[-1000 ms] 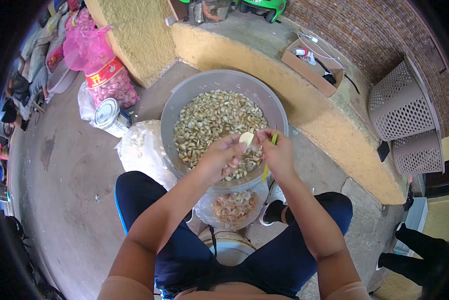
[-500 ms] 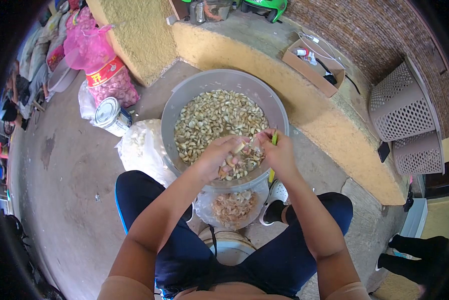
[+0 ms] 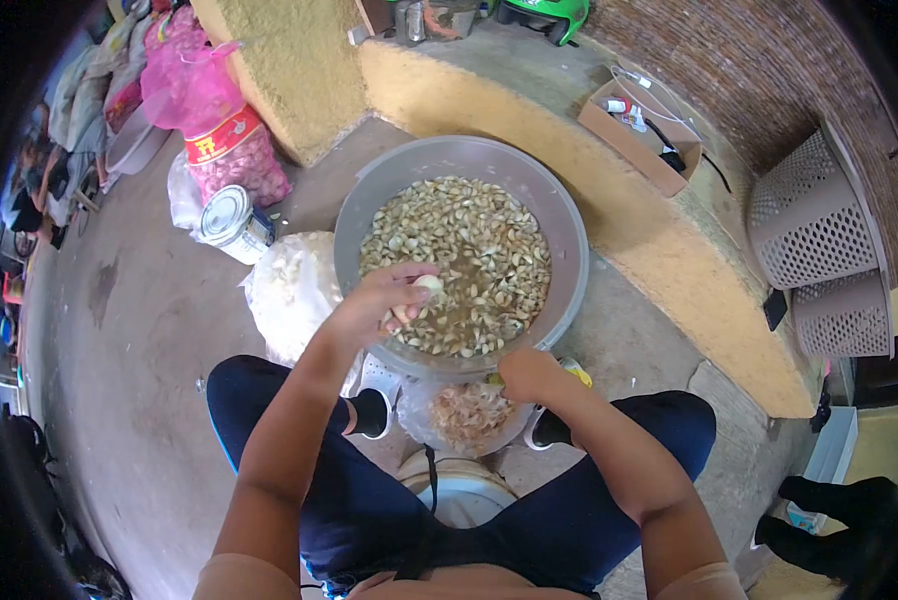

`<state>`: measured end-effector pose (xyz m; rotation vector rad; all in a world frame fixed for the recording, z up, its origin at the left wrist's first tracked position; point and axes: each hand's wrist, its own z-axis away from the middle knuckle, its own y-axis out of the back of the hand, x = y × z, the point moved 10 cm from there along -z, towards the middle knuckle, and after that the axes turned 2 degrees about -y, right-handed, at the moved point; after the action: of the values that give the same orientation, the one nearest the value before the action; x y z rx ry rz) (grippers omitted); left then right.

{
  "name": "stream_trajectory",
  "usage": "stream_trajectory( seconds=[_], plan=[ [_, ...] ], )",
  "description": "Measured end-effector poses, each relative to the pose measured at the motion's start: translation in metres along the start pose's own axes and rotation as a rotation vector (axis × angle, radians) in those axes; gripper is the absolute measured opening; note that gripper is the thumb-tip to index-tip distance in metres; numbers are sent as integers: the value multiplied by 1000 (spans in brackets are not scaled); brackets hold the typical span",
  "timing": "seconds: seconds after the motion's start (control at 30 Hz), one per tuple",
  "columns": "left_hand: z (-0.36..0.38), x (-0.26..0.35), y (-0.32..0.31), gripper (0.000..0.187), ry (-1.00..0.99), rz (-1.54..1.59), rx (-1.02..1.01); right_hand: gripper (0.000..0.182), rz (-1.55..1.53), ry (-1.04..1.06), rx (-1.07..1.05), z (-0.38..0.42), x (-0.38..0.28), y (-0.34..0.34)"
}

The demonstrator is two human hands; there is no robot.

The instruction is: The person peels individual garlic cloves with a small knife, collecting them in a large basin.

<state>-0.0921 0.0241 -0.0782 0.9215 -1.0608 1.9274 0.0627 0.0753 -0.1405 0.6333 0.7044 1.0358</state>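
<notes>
A wide grey tub (image 3: 569,210) holds many garlic cloves (image 3: 449,225) in murky water. Over its left front part is my left hand (image 3: 394,300), fingers curled round a few garlic cloves; a pale peeled one (image 3: 430,286) shows at the fingertips. My right hand (image 3: 532,377) is closed at the tub's front rim, above a clear bag of papery garlic skins (image 3: 469,415). From its far side sticks the yellow end of a slim yellow-green tool (image 3: 577,372); the fist hides the rest, and I cannot make out its kind.
Left of the tub stand a white bag of pale cloves (image 3: 294,290), a tin can (image 3: 235,224) and a pink net sack of garlic (image 3: 234,165). A yellow ledge (image 3: 489,105) runs behind, bearing a cardboard box (image 3: 641,135) and perforated baskets (image 3: 819,225). Another person's legs (image 3: 834,510) show at right.
My hands were together over the tub's front. My left hand has moved left with cloves, and my right hand has come down toward the bag of skins. The view has shifted slightly.
</notes>
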Motion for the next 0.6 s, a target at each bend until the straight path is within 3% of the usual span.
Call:
stream_trajectory(
  seconds=[0.07, 0.17, 0.27, 0.37, 0.47, 0.6],
  plan=[
    [9, -2, 25, 41, 53, -233, 92, 27, -36, 29, -3, 2, -8, 5],
    [24, 3, 68, 30, -42, -782, 234, 32, -62, 59, 5, -5, -9, 4],
    [33, -28, 117, 27, 112, -982, 273, 34, -84, 85, -22, -10, -11, 5],
    [26, -94, 188, 27, 375, -1533, 129, 34, -131, 119, -27, -13, -15, 3],
    [38, -136, 243, 23, 609, -1605, 174, 34, -158, 138, -15, -14, -20, 6],
    [62, -118, 253, 16, 609, -1701, 533, 36, -187, 99, 48, -16, -22, 19]
  ],
)
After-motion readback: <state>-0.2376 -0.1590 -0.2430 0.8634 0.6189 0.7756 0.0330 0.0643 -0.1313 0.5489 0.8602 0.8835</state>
